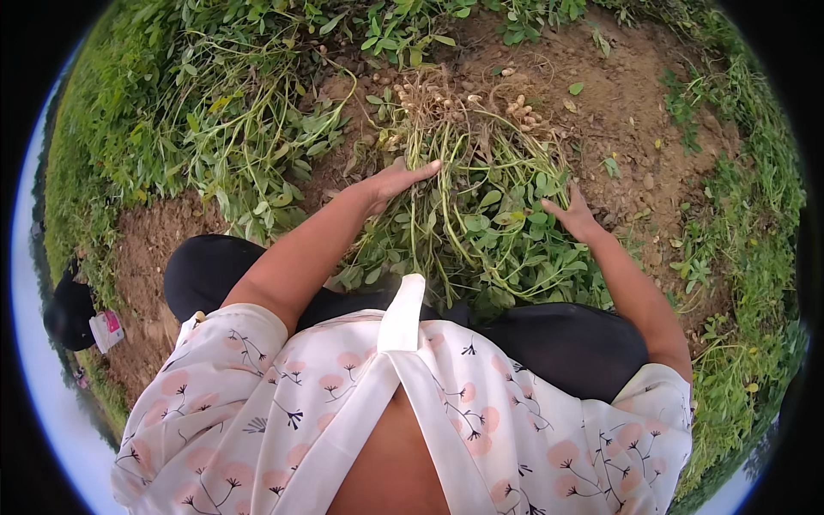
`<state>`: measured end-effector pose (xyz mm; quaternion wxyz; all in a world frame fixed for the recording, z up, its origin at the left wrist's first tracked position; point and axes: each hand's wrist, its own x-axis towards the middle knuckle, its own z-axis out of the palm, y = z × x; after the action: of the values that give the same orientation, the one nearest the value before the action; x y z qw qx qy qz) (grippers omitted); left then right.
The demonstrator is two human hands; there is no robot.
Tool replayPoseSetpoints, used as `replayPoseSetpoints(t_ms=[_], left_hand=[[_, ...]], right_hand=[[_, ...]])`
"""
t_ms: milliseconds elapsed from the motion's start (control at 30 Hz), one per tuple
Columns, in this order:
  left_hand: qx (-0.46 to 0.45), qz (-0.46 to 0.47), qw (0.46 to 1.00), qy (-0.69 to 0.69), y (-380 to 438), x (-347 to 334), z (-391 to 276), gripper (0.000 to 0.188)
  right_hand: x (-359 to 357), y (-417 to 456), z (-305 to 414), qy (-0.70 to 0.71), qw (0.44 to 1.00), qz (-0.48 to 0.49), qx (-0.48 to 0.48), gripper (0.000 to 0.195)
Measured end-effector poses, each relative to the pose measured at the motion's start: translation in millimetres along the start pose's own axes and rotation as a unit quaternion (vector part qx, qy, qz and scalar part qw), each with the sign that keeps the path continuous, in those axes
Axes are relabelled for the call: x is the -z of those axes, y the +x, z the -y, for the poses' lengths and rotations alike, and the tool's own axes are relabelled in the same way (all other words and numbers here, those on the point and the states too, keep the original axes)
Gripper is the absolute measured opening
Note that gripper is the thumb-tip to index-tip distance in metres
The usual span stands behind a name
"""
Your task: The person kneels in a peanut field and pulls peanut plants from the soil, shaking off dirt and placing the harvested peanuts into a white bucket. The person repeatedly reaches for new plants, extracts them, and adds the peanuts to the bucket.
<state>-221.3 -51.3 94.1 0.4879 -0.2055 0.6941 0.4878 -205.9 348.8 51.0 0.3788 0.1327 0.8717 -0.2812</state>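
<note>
Before me lies a heap of uprooted peanut plants (pixel 476 206), its leafy tops towards my lap and its roots pointing away. Clusters of pale peanut pods (pixel 524 112) hang among the roots at the far end. My left hand (pixel 402 180) is at the left side of the heap, thumb stretched over the stems and the other fingers partly hidden beneath. At the right edge, my right hand (pixel 573 209) rests against the leaves with thumb and fingers spread. Whether the left fingers close round any stems cannot be seen.
More peanut plants (pixel 257 141) lie to the left and beyond. Bare brown soil (pixel 637 116) stretches to the right, bordered by low green growth (pixel 753 225). At the far left are a dark rounded shape (pixel 69 312) and a white and pink container (pixel 106 330).
</note>
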Motion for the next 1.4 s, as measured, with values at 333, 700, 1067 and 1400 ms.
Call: replayPoseSetpoints(t_ms=[333,700,1067,1400], left_hand=[[-0.306,-0.122,0.941,-0.078,-79.4,-13.7,-99.2,0.117],[-0.12,-0.138,0.979,0.091,36.5,-32.5,14.1,0.095],[-0.141,-0.137,0.977,0.086,27.0,-38.0,-0.5,0.09],[-0.018,-0.044,0.991,-0.129,-9.2,-74.8,-32.6,0.101]], right_hand=[[31.5,-71.9,78.6,-0.074,0.947,-0.174,0.258,0.053],[-0.9,-16.9,42.9,-0.031,0.992,0.02,0.119,0.039],[-10.7,-9.6,-2.1,0.032,0.981,-0.06,0.181,0.039],[7.2,-37.4,52.5,0.138,0.985,0.102,-0.015,0.082]])
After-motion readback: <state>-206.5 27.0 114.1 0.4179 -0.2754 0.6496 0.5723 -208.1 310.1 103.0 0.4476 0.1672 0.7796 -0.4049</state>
